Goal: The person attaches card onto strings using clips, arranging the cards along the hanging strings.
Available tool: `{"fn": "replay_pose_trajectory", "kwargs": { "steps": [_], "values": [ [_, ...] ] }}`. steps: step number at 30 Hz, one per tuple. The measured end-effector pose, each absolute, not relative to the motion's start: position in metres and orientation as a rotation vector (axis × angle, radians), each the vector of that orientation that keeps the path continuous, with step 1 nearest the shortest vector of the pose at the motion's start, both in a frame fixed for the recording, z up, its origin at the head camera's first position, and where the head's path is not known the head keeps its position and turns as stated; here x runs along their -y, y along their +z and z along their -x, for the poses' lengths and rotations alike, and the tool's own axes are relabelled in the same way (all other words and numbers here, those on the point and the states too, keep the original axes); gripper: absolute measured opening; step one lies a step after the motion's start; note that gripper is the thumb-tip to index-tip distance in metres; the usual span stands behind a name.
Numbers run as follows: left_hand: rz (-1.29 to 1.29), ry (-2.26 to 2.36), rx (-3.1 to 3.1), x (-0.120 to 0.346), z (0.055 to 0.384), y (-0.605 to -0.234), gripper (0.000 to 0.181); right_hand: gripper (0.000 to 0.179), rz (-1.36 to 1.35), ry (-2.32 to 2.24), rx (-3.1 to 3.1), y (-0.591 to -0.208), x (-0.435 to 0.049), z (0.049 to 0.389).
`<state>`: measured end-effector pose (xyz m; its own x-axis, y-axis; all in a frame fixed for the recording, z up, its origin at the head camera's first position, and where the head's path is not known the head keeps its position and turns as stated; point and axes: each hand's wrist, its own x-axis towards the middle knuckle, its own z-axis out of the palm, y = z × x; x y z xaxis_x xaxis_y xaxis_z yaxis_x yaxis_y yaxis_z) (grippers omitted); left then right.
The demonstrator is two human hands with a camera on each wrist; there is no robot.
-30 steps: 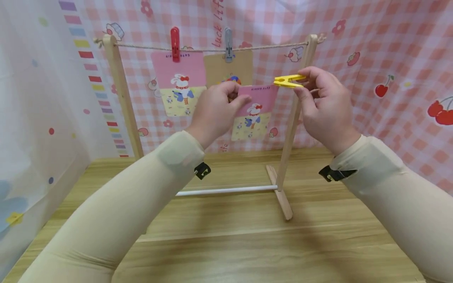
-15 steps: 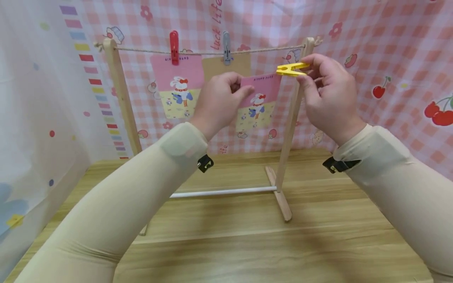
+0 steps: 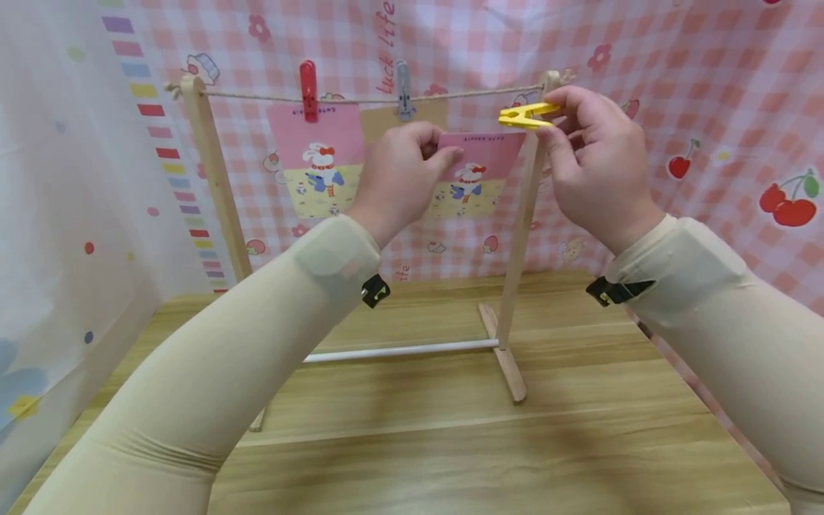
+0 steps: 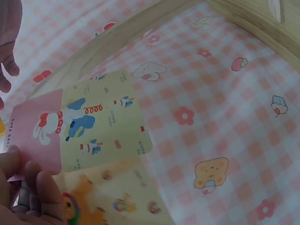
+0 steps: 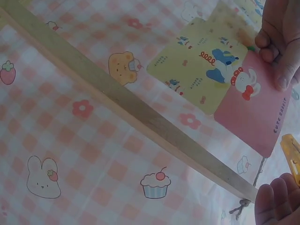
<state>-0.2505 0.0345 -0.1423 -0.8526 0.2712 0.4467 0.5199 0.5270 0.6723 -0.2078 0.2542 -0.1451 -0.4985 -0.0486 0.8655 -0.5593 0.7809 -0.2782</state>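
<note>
My left hand (image 3: 402, 179) pinches the upper left corner of a pink and yellow rabbit card (image 3: 483, 157) between thumb and fingers. In the left wrist view the whole printed side of this card (image 4: 93, 122) shows. A yellow clothespin (image 3: 524, 116) is pinched by its handles in my right hand (image 3: 599, 164), its jaws pointing left just above the card's upper right corner. Behind the card runs a rope (image 3: 476, 94). On it a red clothespin (image 3: 309, 89) holds a similar rabbit card (image 3: 315, 154), and a grey clothespin (image 3: 403, 89) holds a tan card (image 3: 386, 118), partly hidden by my left hand.
The rope is strung between two wooden posts, the left post (image 3: 215, 179) and the right post (image 3: 520, 243). A white rod (image 3: 405, 351) joins them low down, near a wooden foot (image 3: 508, 365). The stand rests on a wood-grain table (image 3: 450, 443) before a checked curtain (image 3: 425, 250).
The held card has risen from well below the rope to close under it. The yellow clothespin has also moved up. Both hands keep their pinch.
</note>
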Motion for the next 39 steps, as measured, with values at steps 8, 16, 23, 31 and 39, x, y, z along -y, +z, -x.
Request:
{"fn": "replay_pose_trajectory", "kwargs": {
  "steps": [8, 16, 23, 31, 39],
  "values": [
    [0.657, -1.186, 2.461, -0.036, 0.253, -0.14, 0.024, 0.03, -0.473, 0.636, 2.028, -0.138, -0.253, 0.211],
    [0.631, -1.178, 2.467, -0.042, 0.255, -0.134, 0.024, 0.029, -0.483, 0.535, 2.054, -0.123, -0.253, 0.215],
    [0.567, -1.23, 2.456, -0.048, 0.258, -0.131, 0.025, 0.029, -0.532, 0.369, 2.074, -0.107, -0.253, 0.221],
    [0.517, -1.192, 2.461, -0.052, 0.26, -0.131, 0.026, 0.028, -0.532, 0.268, 2.118, -0.097, -0.252, 0.227],
    [0.477, -1.179, 2.475, -0.055, 0.264, -0.13, 0.028, 0.027, -0.529, 0.226, 2.133, -0.089, -0.254, 0.232]
  ]
}}
